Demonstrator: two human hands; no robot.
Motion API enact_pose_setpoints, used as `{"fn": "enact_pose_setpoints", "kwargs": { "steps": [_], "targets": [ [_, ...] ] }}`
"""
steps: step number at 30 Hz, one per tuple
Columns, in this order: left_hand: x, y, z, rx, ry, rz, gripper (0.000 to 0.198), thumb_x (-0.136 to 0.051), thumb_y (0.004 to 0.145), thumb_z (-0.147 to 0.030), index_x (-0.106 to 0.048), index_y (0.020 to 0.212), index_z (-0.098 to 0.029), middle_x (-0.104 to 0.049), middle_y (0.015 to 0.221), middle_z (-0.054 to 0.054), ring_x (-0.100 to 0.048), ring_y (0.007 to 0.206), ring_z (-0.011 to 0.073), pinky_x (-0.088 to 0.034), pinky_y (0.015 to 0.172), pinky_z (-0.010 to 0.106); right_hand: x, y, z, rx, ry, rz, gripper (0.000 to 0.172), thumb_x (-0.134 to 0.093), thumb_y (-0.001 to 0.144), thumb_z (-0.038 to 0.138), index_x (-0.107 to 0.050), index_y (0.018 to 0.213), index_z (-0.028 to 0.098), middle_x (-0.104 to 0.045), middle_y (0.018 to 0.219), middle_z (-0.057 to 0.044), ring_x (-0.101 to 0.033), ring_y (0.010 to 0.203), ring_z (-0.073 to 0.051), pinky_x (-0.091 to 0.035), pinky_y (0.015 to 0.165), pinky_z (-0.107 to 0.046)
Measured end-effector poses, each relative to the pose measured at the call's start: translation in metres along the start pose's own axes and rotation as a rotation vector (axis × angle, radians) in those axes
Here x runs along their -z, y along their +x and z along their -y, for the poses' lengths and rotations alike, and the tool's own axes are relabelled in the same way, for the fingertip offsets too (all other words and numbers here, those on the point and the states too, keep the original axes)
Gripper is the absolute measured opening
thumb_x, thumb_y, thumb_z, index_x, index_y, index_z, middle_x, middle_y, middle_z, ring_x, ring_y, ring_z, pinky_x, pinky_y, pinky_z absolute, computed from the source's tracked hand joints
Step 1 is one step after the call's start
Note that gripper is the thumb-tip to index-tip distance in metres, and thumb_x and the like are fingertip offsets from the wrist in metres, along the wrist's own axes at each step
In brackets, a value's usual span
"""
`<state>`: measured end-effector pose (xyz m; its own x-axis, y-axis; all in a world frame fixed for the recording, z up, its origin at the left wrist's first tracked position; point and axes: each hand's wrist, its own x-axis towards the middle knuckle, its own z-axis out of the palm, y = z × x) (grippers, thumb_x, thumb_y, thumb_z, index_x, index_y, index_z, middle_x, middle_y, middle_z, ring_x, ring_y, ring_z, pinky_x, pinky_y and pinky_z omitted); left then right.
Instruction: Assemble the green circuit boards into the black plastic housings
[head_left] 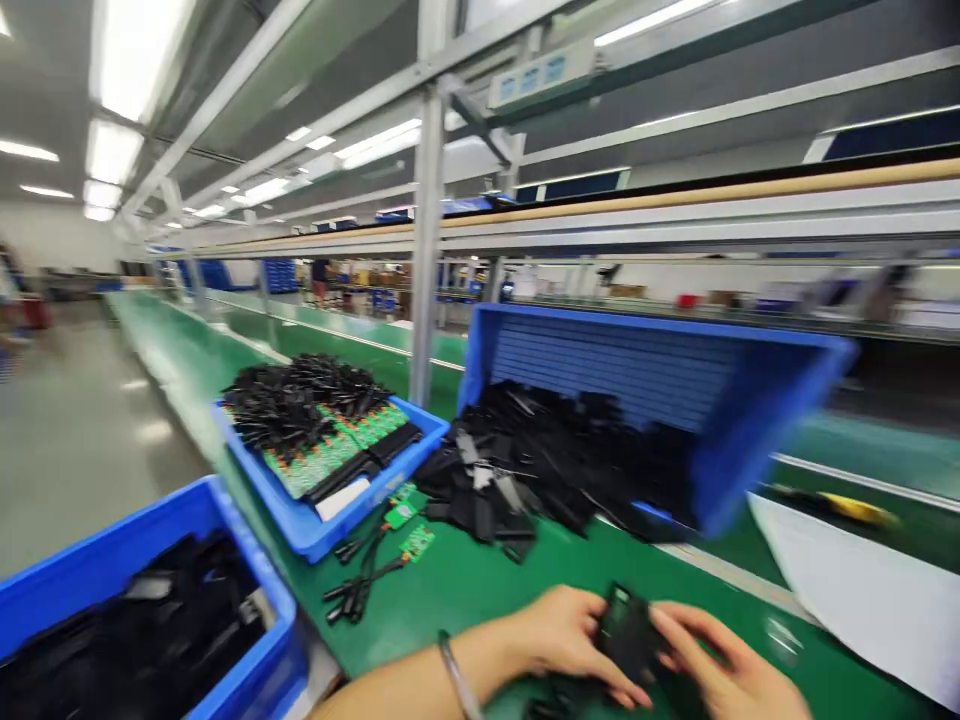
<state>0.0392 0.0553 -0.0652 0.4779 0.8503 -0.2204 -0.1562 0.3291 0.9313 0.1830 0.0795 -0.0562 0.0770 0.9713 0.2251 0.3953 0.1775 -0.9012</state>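
Near the bottom edge, my left hand [566, 640] has its fingers closed on a small black casing [628, 632]. My right hand [720, 655] grips the same casing from the other side, its fingers bent over the edge. The casing is somewhat blurred, and a small light patch shows near its top. Below my left hand lies a dark part [551, 705], partly cut off by the frame. Several green circuit boards with black leads [405, 508] rest on the green bench [465, 580], left of my hands.
A blue tray [315, 545] holds boards and black cables. Behind my hands, a tilted blue bin [772, 420] spills black parts [555, 450]. Another blue bin [281, 600] stands lower left. White paper [862, 590] and a yellow-black tool [847, 508] lie right. A metal post [427, 240] rises behind.
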Motion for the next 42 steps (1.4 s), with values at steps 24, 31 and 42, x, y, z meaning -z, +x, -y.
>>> {"fn": "enact_pose_setpoints", "kwargs": {
  "steps": [24,31,42],
  "targets": [
    [-0.007,-0.02,-0.023,-0.091,0.206,0.029,0.054,-0.077,0.058,-0.029,-0.056,0.104,-0.011,-0.065,0.083,0.006,-0.059,0.061,0.0116,-0.044,0.049,0.021,0.019,-0.018,0.019,-0.066,0.392,0.04,0.046,-0.074,0.061,0.058,-0.061,0.068,0.015,-0.058,0.058,-0.002,-0.054,0.053,-0.015,-0.042,0.046,-0.024],
    [-0.008,-0.021,-0.022,-0.122,0.255,0.036,0.05,-0.071,0.067,-0.042,-0.055,0.102,-0.011,-0.063,0.093,0.01,-0.064,0.066,0.0145,-0.048,0.051,0.021,0.017,-0.021,0.022,-0.14,0.449,0.206,0.049,-0.064,0.069,0.064,-0.062,0.079,0.016,-0.06,0.067,-0.002,-0.051,0.055,-0.014,-0.04,0.047,-0.023],
    [-0.015,-0.021,-0.02,-0.215,0.193,0.047,0.067,-0.074,0.067,-0.031,-0.047,0.127,-0.016,-0.065,0.1,0.01,-0.065,0.08,0.0178,-0.052,0.072,0.028,0.005,-0.034,0.023,0.153,-0.086,0.104,0.047,-0.052,0.083,0.044,-0.055,0.118,0.012,-0.058,0.099,-0.011,-0.056,0.089,-0.024,-0.047,0.079,-0.035]
  ]
}}
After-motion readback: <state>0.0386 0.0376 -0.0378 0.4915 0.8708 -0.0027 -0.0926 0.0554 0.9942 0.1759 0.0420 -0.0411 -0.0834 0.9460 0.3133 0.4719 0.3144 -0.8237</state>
